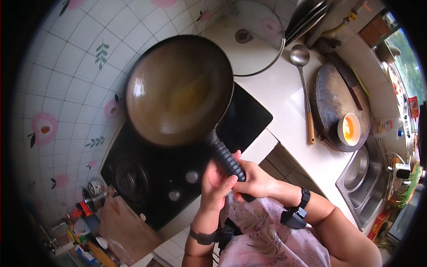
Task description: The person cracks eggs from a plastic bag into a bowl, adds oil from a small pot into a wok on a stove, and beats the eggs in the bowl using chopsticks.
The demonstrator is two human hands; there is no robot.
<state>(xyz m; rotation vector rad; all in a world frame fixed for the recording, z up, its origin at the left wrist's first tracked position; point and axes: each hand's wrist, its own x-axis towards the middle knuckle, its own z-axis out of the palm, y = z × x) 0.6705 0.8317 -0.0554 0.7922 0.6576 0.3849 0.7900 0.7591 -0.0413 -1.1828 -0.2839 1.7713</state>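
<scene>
Both my hands are around the black ribbed handle point(230, 161) of a wok point(156, 90). My left hand point(215, 183) grips it from the left side, and my right hand point(255, 178) wraps the lower part near the handle's end. The wok is raised over the black gas stove point(160, 167) and tilted, its inside facing me. A little yellowish oil point(191, 98) lies in the bowl, and light glints off the wet-looking wall.
A glass lid point(253, 43) leans behind the wok. Right of it, a steel ladle point(300, 56) lies on the counter beside a round chopping board point(330, 90) bearing a cleaver point(345, 73) and a bowl of egg point(349, 128). A steel sink point(367, 187) is at right, a wooden board point(125, 230) lower left.
</scene>
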